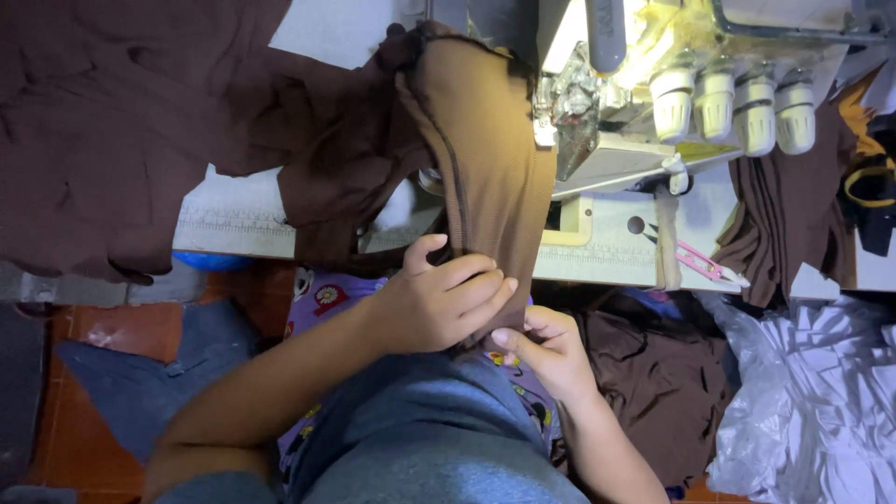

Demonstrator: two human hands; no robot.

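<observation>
We had both hands on the brown fabric strip (485,177), which ran from under the sewing machine (616,112) at about one o'clock down over the table edge (597,266) toward our lap. Our left hand (439,303) lay over the strip's lower end, fingers (471,285) curled nearly closed around it, thumb raised toward twelve o'clock against the seam. Our right hand (551,350), just beside it at four o'clock, pinched the same end from below; its thumb pressed up against the cloth and the other fingers were folded in, touching the left hand's fingertips. A heap of darker brown cloth (121,121) lay at ten o'clock, and pink thread snips (709,264) at three o'clock on the table.
</observation>
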